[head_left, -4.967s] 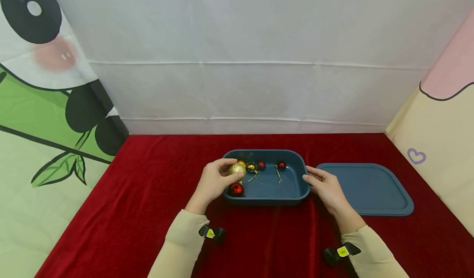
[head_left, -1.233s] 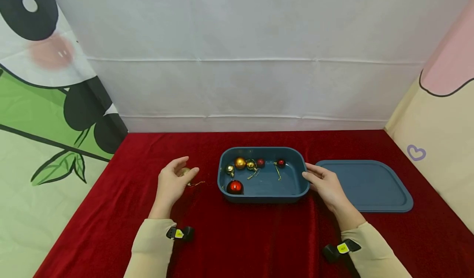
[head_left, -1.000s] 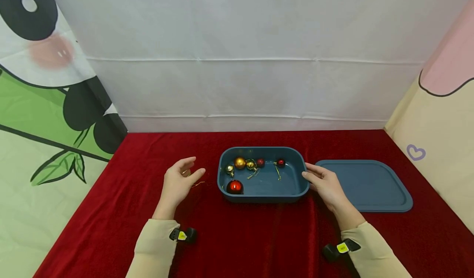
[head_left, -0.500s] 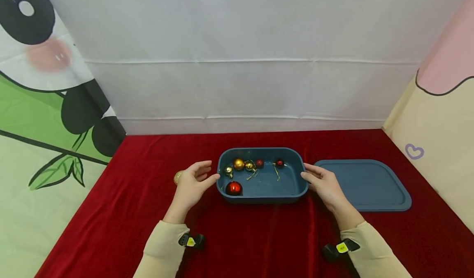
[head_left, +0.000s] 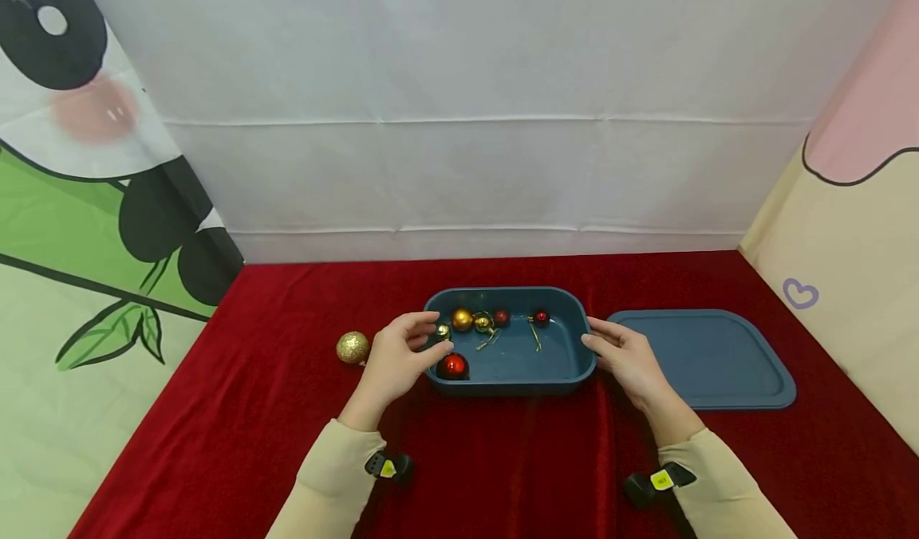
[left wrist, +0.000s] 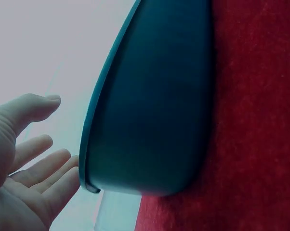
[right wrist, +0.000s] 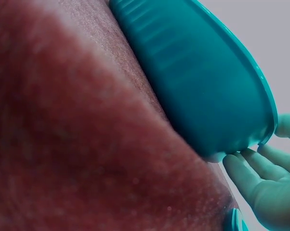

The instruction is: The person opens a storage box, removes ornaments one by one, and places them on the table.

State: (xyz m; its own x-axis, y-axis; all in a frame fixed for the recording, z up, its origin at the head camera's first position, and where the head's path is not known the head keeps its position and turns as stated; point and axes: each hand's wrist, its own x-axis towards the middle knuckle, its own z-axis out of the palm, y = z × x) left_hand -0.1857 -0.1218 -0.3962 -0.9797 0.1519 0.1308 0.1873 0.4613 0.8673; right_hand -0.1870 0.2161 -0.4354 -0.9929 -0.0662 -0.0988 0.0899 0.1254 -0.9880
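Note:
A blue plastic box [head_left: 517, 389] without its lid stands on the table and holds several small Christmas baubles. Inside it lie a red bauble [head_left: 453, 366], a gold bauble [head_left: 463, 320] and smaller gold and dark red ones, some with gold strings. My left hand [head_left: 396, 358] hovers at the box's left end, its fingers loosely spread over the rim and holding nothing. With my right hand [head_left: 632, 366] I grip the right end, thumb at the rim and fingers against the outer wall. A glittery gold bauble [head_left: 353, 348] rests on the cloth left of my left hand.
A flat blue lid [head_left: 711, 359] lies to the right of the box, beside my right hand. Red cloth [head_left: 495, 467] covers the table. A white sheet [head_left: 488, 180] hangs behind, with printed cloths on both sides.
My left hand carried the glittery gold bauble out of the box to the left, set it on the cloth and let go. It then moved back right to the box. My right hand stayed.

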